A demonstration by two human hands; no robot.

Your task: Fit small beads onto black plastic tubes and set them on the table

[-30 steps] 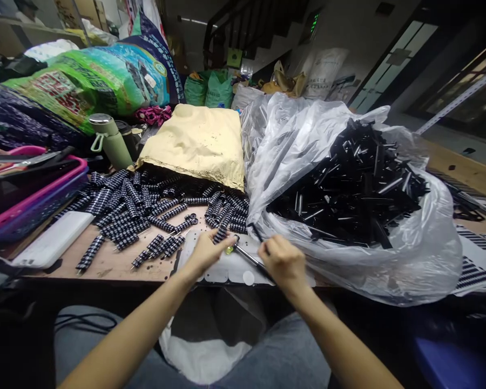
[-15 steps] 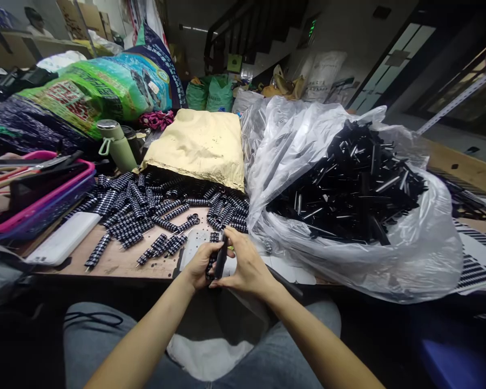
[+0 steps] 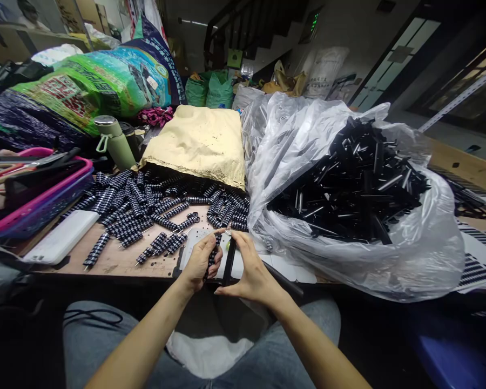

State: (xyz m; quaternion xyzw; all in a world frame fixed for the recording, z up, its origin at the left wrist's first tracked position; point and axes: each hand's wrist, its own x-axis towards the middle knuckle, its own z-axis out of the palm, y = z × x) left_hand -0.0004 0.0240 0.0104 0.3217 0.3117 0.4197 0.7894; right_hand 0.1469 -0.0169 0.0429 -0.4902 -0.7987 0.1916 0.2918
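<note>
At the table's front edge my left hand (image 3: 200,263) is closed around a black piece with a pale checked pattern (image 3: 213,258), mostly covered by the fingers. Just right of it, my right hand (image 3: 249,267) pinches a slim black plastic bar (image 3: 229,262) between thumb and fingertips, the bar standing nearly upright. The two pieces are close together; whether they touch is hard to tell. Behind my hands lies a pile of similar checked rods (image 3: 133,200), some with thin pins at the ends. To the right, a clear plastic bag (image 3: 308,256) gapes around many loose black plastic pieces (image 3: 348,189).
A cream cloth-covered bundle (image 3: 198,138) sits behind the rods. Left are a white oblong box (image 3: 60,237), a pink basket (image 3: 36,208) with tools and a green flask (image 3: 119,143). Large printed sacks (image 3: 105,86) stand behind. Below the edge, a pale cloth (image 3: 208,354) hangs between my knees.
The black bar in my right hand has moved slightly right and apart from the left hand's piece. My left fingers have closed further over the checked piece. The view has shifted slightly.
</note>
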